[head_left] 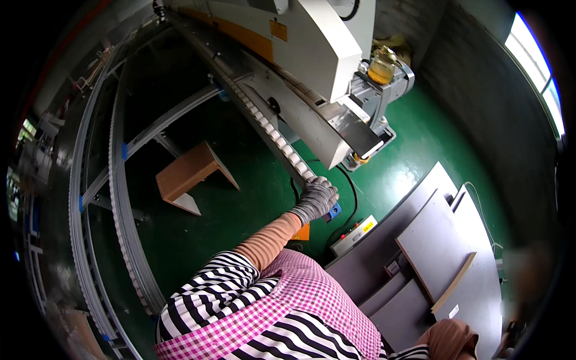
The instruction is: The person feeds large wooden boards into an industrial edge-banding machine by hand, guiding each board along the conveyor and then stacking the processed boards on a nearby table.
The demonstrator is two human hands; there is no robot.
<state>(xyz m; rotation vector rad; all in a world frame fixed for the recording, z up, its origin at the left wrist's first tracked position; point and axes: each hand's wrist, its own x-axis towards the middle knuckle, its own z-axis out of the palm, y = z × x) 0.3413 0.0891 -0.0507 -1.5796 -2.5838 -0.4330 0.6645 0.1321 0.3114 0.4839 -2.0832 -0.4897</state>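
My left hand (pixel 316 199), in a grey striped knit glove, is closed around the near end of a narrow roller rail (pixel 275 137) with a row of white rollers. A blue end piece (pixel 332 212) sticks out just past my fingers. The rail runs from there up and away alongside a large white machine (pixel 312 45). At the lower right, my right arm shows only as a brown sleeve (pixel 451 337) beside grey panels (pixel 441 240); the hand itself is not visible.
Curved-looking roller rails (pixel 120 198) on a metal frame stretch along the left. A brown angled board piece (pixel 191 173) rests on the green floor below. A control box (pixel 354 235) with a red button sits near the panels. An oil jar (pixel 382 67) stands on the machine's motor.
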